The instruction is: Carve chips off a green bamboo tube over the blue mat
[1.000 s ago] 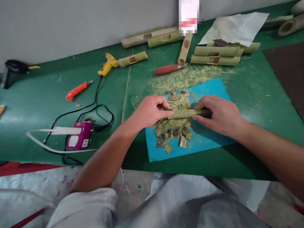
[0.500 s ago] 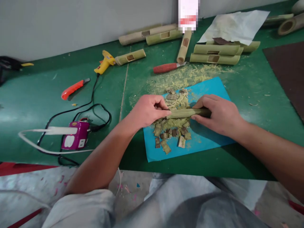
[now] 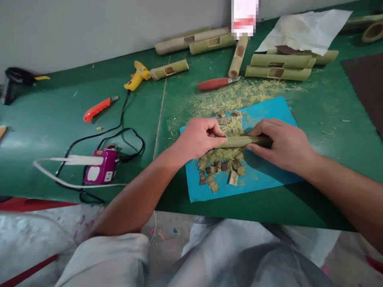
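While the left hand (image 3: 202, 137) pinches the left part of one bamboo strip (image 3: 236, 142), the right hand (image 3: 285, 145), palm down, clamps its right part over one blue sheet (image 3: 269, 175); one red-handled knife (image 3: 212, 84) lies on the far side.

Between the left hand (image 3: 205, 137) and right hand (image 3: 283, 143), the bamboo piece (image 3: 237, 142) looked fibrous and matt; the woody chips (image 3: 213, 184) near them were rough, the blue sheet (image 3: 269, 173) beneath smooth. Beyond the left hand, the table (image 3: 66, 105) looked glossy and the glue gun (image 3: 135, 79) plastic.
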Motion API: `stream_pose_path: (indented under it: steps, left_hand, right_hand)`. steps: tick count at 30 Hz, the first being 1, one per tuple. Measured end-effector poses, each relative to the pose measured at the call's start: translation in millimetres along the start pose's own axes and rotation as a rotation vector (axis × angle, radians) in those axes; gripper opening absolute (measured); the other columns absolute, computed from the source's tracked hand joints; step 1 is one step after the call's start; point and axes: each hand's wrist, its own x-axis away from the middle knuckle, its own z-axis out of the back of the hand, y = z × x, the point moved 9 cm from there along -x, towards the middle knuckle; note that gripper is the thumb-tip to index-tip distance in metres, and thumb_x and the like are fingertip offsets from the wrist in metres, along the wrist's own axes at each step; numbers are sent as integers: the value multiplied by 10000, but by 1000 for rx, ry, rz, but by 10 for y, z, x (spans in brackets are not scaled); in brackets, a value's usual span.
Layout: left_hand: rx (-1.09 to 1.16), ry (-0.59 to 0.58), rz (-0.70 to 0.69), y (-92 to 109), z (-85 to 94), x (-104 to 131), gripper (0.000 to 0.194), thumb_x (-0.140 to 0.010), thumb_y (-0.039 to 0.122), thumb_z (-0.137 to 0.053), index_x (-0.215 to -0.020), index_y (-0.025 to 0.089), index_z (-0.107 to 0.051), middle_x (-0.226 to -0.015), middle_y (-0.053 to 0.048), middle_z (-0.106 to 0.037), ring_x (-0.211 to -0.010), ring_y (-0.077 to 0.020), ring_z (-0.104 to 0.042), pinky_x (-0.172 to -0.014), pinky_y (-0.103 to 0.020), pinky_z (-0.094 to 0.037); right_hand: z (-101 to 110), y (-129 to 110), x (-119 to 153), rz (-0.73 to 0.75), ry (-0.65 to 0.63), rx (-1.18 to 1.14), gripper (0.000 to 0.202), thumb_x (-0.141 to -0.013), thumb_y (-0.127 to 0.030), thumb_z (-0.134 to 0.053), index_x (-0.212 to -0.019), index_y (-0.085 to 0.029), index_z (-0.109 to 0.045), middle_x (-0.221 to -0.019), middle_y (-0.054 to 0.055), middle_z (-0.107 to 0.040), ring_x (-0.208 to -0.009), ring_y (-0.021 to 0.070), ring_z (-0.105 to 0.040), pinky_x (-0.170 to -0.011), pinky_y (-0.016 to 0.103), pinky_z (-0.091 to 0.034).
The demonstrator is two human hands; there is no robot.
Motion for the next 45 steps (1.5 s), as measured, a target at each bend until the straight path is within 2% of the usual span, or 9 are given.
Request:
stream_pose_path:
  steps: [6,12,17,22,28,33,39,45]
  left_hand:
    - [-6,-85,12,-61,4,-1,182,-697,271,-749,-655,150,-621,-594,30,-574,-539,-78,-481,-516,-218,-332]
    - [25,-15,-54,25,2,-52,179,-701,231,-731,-635,150,-585,-585,42,-543,-542,-71,-450,-527,-219,-326]
    - [12,-62,-33,-29,5,-17,182,-707,249,-743,-645,150,-603,-595,38,-548,-547,-75,-459,-526,-222,-324]
    - [39,-28,-50,-1,-18,-50,168,-706,240,-736,-654,153,-601,-594,40,-547,-549,-75,-459,-518,-221,-312]
    - [11,-96,-13,-49,-15,-25,194,-701,263,-745,-643,154,-595,-606,34,-552,-561,-82,-467,-538,-226,-333]
    - [33,-32,-39,-27,24,-37,174,-714,251,-731,-655,153,-599,-601,34,-550,-561,-81,-465,-538,-225,-331]
    - [26,-103,-9,-43,16,-44,187,-694,254,-742,-634,150,-600,-602,32,-548,-566,-83,-470,-553,-230,-340]
    - [60,-39,-30,-42,29,-59,172,-699,254,-741,-656,154,-608,-608,34,-559,-565,-83,-473,-550,-229,-341]
  right_hand:
    - [3,-12,6,12,-1,5,202,-831,-440,-591,-902,-252,-616,-944,45,-689,-920,264,-639,-708,391,-473]
    - [-3,4,2,7,13,13,213,-831,-451,-593,-903,-253,-617,-954,50,-690,-912,269,-641,-704,393,-474]
    - [-5,-3,8,20,10,0,202,-830,-448,-600,-903,-259,-613,-950,46,-691,-919,264,-638,-714,390,-475]
    - [13,-21,6,25,17,-3,178,-833,-435,-600,-893,-268,-613,-936,46,-688,-906,267,-638,-713,399,-478]
    - [10,-13,6,29,14,-6,170,-839,-436,-604,-909,-281,-614,-947,42,-684,-924,267,-636,-700,396,-479]
    - [7,-10,6,17,8,0,173,-836,-439,-607,-904,-280,-612,-951,50,-685,-909,273,-634,-700,407,-476]
    - [-1,-15,9,23,5,1,183,-837,-437,-599,-902,-266,-607,-947,44,-680,-923,268,-631,-717,400,-475]
    - [13,-25,5,31,15,-12,167,-834,-435,-600,-891,-279,-612,-945,40,-686,-918,270,-631,-700,400,-468]
